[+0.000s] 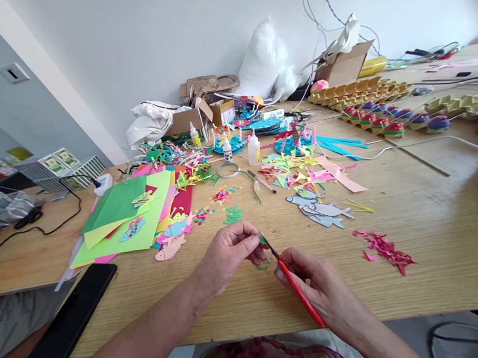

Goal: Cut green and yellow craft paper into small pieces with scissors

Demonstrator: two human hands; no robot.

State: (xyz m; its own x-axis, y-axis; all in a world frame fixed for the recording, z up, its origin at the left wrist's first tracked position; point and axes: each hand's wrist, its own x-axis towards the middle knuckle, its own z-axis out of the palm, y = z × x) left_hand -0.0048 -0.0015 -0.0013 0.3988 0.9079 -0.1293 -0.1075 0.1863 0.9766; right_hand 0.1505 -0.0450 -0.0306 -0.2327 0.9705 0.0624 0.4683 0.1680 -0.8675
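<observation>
Between the fingertips of my left hand is a small piece of green paper. My right hand is wrapped round red-handled scissors, their blades pointing up and left at the green piece. Tiny green scraps lie on the table under my fingers. A small heap of cut green paper shapes sits just beyond my left hand. Grey paper fish lie stacked to the right, with a pile of dark pink paper strips nearer me.
Coloured paper sheets with paper fish stand at left, near a black phone on the table edge. Glue bottles, a tape roll, a pen and paper scraps lie ahead. Egg trays and painted figures are back right.
</observation>
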